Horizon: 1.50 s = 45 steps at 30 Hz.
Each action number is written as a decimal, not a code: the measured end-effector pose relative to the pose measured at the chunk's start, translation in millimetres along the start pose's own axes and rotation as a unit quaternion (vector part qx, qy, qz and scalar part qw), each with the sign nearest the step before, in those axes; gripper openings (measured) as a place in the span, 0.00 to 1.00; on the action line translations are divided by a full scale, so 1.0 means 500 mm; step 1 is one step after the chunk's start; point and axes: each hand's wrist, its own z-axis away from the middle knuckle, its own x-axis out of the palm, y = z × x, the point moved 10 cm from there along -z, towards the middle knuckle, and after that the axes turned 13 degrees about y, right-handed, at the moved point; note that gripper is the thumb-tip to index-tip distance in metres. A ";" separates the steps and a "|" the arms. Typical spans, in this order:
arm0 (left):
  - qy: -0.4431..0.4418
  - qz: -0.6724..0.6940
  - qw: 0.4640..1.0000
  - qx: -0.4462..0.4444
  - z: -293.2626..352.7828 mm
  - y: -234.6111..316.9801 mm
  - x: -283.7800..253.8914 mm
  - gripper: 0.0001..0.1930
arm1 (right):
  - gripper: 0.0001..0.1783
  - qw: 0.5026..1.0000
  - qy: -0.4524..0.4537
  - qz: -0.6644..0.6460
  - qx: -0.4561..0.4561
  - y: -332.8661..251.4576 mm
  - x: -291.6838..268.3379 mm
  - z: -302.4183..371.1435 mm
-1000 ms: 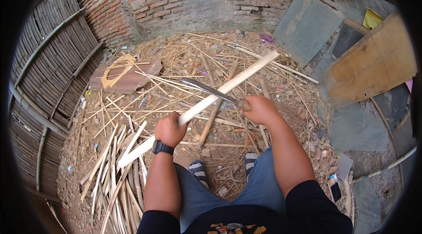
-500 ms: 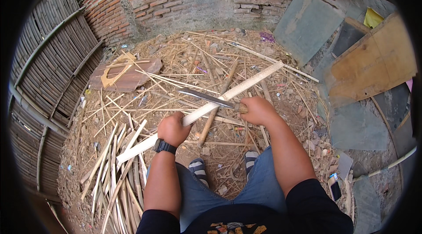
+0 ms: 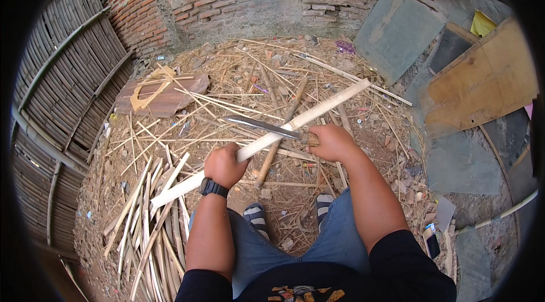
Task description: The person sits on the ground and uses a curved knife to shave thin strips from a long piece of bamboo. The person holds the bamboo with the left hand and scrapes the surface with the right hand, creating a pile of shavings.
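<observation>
A long, pale strip of split bamboo or wood point(image 3: 326, 107) slants across in front of me, from near my left knee up to the far right. My left hand point(image 3: 225, 166), with a black watch at the wrist, is closed round its lower part. In my right hand point(image 3: 331, 142) is the wooden handle of a machete point(image 3: 258, 125). Its dark blade points left and lies across the strip, its edge meeting the strip or nearly so; exact contact I cannot tell. My right fingers wrap the handle and hide most of it.
A heap of split strips point(image 3: 149, 228) lies to my left. Round poles point(image 3: 283, 131) and thin slivers litter the ground ahead. A rusty sheet point(image 3: 164, 95) rests at the far left, beside a bamboo fence point(image 3: 68, 86). Boards point(image 3: 477, 86) lean at right; a brick wall point(image 3: 250, 4) stands behind.
The machete has shifted slightly to the left, its blade lying a little flatter across the strip. The strip's far end has moved a touch to the right. My left hand has hardly moved.
</observation>
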 end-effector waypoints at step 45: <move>-0.064 -0.004 0.996 0.063 0.016 0.029 0.049 0.21 | 0.25 0.997 -0.055 0.005 -0.052 -0.041 0.066 0.007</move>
